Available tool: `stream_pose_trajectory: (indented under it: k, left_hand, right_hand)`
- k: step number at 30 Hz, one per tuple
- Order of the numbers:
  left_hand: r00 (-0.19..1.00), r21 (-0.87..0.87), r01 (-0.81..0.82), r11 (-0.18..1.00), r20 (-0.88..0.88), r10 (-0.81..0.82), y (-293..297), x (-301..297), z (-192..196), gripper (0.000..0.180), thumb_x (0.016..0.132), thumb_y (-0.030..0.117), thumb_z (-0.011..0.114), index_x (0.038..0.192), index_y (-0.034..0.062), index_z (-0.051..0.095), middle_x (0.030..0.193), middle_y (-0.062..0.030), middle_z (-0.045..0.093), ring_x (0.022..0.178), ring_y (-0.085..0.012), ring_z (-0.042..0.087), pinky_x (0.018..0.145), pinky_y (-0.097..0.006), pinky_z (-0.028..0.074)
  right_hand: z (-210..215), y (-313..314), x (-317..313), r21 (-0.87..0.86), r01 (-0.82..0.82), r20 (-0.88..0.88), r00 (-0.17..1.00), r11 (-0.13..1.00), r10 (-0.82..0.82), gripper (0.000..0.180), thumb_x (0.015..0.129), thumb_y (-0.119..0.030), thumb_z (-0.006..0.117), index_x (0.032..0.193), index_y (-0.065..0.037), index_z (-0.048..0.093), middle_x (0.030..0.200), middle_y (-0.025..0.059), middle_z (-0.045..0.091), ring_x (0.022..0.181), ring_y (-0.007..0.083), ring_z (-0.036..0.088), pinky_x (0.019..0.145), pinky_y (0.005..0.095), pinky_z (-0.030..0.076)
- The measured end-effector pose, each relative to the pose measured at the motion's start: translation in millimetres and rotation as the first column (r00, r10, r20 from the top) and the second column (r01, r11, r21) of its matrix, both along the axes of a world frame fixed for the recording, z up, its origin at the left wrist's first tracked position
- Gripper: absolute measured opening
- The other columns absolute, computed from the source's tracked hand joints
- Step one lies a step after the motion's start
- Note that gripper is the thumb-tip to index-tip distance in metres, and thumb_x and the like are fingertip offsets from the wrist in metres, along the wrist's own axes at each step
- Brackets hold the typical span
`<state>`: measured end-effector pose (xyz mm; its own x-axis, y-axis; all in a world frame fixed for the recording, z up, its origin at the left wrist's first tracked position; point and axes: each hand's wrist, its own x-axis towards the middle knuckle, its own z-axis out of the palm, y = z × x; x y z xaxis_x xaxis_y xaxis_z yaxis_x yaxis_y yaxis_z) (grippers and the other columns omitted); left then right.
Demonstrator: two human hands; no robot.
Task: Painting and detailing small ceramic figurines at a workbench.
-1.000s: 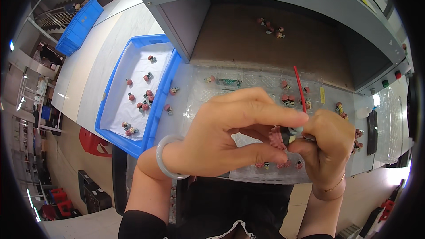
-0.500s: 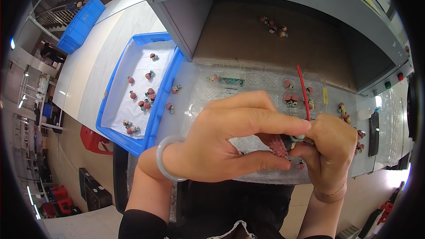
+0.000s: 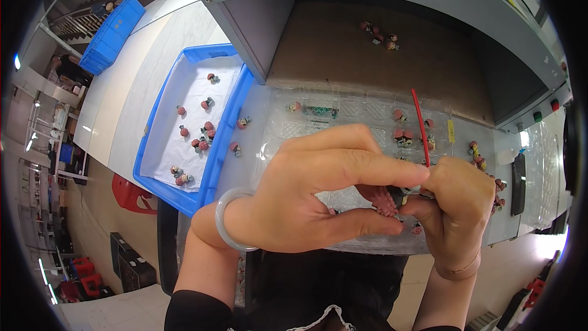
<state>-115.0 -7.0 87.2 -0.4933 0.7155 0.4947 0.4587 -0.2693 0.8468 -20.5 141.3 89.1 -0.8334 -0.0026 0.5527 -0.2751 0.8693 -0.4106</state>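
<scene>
My left hand point(image 3: 331, 190), a pale bangle point(image 3: 225, 217) at its wrist, pinches a small figurine with a bumpy pink top point(image 3: 385, 201) between thumb and fingers. The figurine's darker lower part lies toward my right hand point(image 3: 456, 202), whose fingers are curled close against it. A thin red stick point(image 3: 421, 125) rises from the right hand's grip; its lower end is hidden by the fingers. Beneath both hands lies a clear plastic tray point(image 3: 358, 110) with moulded compartments, several of them holding similar figurines point(image 3: 402, 138).
At left a blue tray point(image 3: 142, 165) lined with white holds several figurines. A grey open-fronted booth point(image 3: 257, 30) stands behind, with a few figurines point(image 3: 380, 37) inside. More figurines point(image 3: 476, 155) and a black object point(image 3: 517, 184) lie at right. Farther left stand a blue crate point(image 3: 113, 34) and red stool point(image 3: 131, 196).
Almost nothing differs. Both hands keep their places, and the figurine and red stick have shifted only very slightly.
</scene>
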Motion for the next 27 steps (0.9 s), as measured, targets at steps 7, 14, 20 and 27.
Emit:
stream_pose_trajectory:
  k: [7,14,20,27]
  left_hand:
    - [1.000,-0.003,0.007,1.000,0.001,-0.007,-0.6,-0.1,0.3,0.047,0.044,0.004,0.078,0.088,0.0010,0.063,0.068,-0.0025,0.052,0.059,-0.0093,0.048,0.050,-0.019,0.037]
    - [0.987,0.001,0.080,0.997,0.141,-0.079,-0.4,-1.9,0.3,0.047,0.044,0.002,0.078,0.088,0.0003,0.063,0.068,-0.0033,0.053,0.058,-0.0096,0.049,0.050,-0.018,0.038]
    - [0.999,0.016,0.023,1.000,0.030,-0.024,-1.2,0.2,-0.8,0.045,0.046,0.001,0.077,0.089,0.0002,0.063,0.069,-0.0037,0.052,0.059,-0.0098,0.051,0.051,-0.019,0.040]
    - [1.000,0.028,0.012,1.000,-0.014,-0.011,-1.1,0.7,-1.3,0.045,0.047,0.000,0.077,0.089,0.0008,0.063,0.069,-0.0034,0.052,0.059,-0.0098,0.051,0.051,-0.018,0.041]
  right_hand:
    - [0.4,0.6,0.2,0.001,-0.010,0.012,1.000,1.000,0.010,0.032,0.058,-0.025,0.068,0.056,-0.007,0.042,0.048,0.0048,0.033,0.041,0.0209,0.036,0.038,0.0309,0.026]
    - [0.5,3.9,-1.0,-0.072,-0.118,0.008,0.993,0.990,0.118,0.028,0.057,-0.024,0.068,0.057,-0.008,0.046,0.049,0.0045,0.037,0.043,0.0212,0.040,0.039,0.0301,0.029]
    - [0.7,2.5,-1.3,-0.059,-0.068,0.019,0.997,0.996,0.069,0.029,0.056,-0.022,0.069,0.057,-0.007,0.045,0.049,0.0050,0.035,0.042,0.0217,0.038,0.039,0.0304,0.029]
    - [1.0,0.2,0.3,-0.035,-0.023,0.018,1.000,0.999,0.024,0.030,0.054,-0.019,0.070,0.058,-0.007,0.043,0.049,0.0053,0.034,0.043,0.0220,0.037,0.039,0.0306,0.028]
